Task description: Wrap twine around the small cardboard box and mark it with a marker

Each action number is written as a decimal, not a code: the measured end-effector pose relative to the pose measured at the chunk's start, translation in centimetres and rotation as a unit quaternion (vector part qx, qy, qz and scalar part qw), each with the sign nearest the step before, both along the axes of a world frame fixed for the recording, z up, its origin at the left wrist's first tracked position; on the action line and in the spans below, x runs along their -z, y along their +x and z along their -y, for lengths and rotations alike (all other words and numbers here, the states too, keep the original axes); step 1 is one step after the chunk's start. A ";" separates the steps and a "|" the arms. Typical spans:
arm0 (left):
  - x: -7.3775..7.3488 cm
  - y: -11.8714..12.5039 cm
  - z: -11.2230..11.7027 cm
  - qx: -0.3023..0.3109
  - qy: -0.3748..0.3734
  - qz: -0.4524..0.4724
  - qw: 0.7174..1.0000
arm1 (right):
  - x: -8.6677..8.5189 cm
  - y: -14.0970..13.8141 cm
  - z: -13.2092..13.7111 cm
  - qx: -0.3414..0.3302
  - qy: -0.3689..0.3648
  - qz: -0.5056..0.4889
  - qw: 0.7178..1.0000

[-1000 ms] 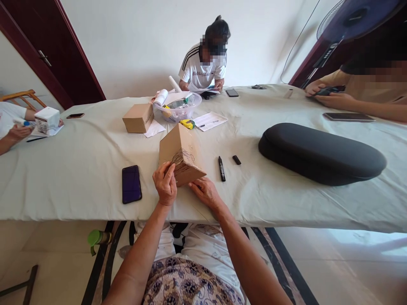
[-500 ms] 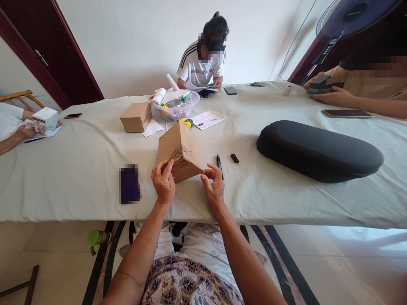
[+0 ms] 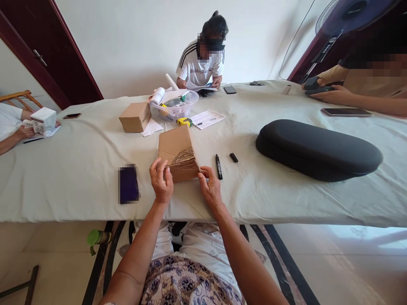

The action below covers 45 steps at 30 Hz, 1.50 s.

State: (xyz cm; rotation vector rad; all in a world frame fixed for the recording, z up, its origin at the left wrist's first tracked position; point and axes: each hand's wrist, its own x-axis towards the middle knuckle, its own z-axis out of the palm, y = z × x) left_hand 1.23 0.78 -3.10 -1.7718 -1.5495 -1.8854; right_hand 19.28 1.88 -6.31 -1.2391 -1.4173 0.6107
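Note:
A brown cardboard box (image 3: 174, 142) with black scribbled lines near its front right edge sits on the cloth in front of me. My left hand (image 3: 161, 180) grips its front left corner, the fingers bent over the edge. At the front right corner, my right hand (image 3: 210, 184) holds the box between thumb and fingers. An uncapped black marker (image 3: 218, 166) lies just right of my right hand, with its black cap (image 3: 233, 157) a little farther over. To the left of the box is a dark purple, partly blurred item (image 3: 129, 184).
A long black case (image 3: 318, 148) lies to the right. Behind my box are a yellow tape measure (image 3: 183, 122), a paper sheet (image 3: 210, 119), a second cardboard box (image 3: 135, 117) and a filled plastic basin (image 3: 179, 110). Other people sit at the far side and both ends.
The box has turned and tipped down so its scribbled top lies flatter. My right hand has moved slightly left and down along its corner, and the tape measure shows more fully.

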 end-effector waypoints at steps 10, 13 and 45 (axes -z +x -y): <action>1.5 -1.5 -0.6 0.048 -0.071 0.196 0.977 | 0.1 -0.2 -0.2 0.020 -0.042 0.110 0.993; 2.0 -1.5 -0.5 0.049 -0.122 0.200 0.971 | 0.2 -0.3 -0.3 0.018 -0.035 0.137 0.990; 2.3 -1.7 0.2 0.176 -0.215 0.221 0.935 | -0.2 0.0 -0.2 -0.013 -0.051 0.102 0.993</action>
